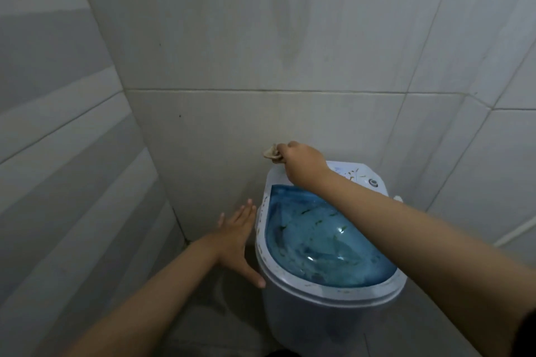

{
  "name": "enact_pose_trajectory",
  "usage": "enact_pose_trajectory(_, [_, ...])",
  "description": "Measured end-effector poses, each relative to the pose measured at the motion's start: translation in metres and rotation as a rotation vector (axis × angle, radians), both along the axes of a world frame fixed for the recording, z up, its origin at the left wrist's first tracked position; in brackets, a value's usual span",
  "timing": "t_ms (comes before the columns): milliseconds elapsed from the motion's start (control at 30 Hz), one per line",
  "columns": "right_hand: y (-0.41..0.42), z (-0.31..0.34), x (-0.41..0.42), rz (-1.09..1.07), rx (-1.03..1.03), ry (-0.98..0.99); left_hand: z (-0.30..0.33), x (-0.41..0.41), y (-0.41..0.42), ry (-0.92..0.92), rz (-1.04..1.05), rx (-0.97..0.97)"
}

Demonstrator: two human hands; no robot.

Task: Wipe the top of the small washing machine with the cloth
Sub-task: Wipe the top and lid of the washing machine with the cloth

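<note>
A small white washing machine stands in a tiled corner, its top a clear blue lid with a white control panel behind it. My right hand is at the machine's far left corner, shut on a small bunched beige cloth that sticks out past my knuckles. My left hand is open, fingers spread, flat against the machine's left side just below the rim.
Grey tiled walls close in behind and on the left, near the machine. A round knob sits on the control panel. A white hose or cord runs along the right wall.
</note>
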State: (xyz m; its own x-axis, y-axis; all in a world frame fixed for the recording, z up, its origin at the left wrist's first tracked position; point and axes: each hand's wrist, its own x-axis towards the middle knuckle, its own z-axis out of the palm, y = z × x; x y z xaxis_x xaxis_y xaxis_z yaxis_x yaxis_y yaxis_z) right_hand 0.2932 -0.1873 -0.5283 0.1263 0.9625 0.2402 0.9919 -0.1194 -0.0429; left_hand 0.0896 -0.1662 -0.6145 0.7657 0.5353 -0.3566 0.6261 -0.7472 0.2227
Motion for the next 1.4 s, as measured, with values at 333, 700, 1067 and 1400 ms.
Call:
enact_pose_trajectory(333, [0.027, -0.028, -0.009, 0.059, -0.214, -0.144, -0.009, 0.008, 0.002, -0.153, -0.059, 0.037])
enact_pose_trajectory(700, [-0.017, -0.043, -0.037, 0.187, -0.197, -0.094, -0.010, 0.006, -0.001, -0.239, -0.047, 0.020])
enact_pose_trajectory(1067, [-0.074, -0.039, -0.057, 0.324, -0.192, 0.011, -0.015, 0.005, -0.002, -0.330, -0.064, -0.006])
enact_pose_trajectory(1400, [-0.111, -0.049, -0.060, 0.448, -0.143, 0.046, -0.021, 0.008, 0.003, -0.229, -0.054, 0.008])
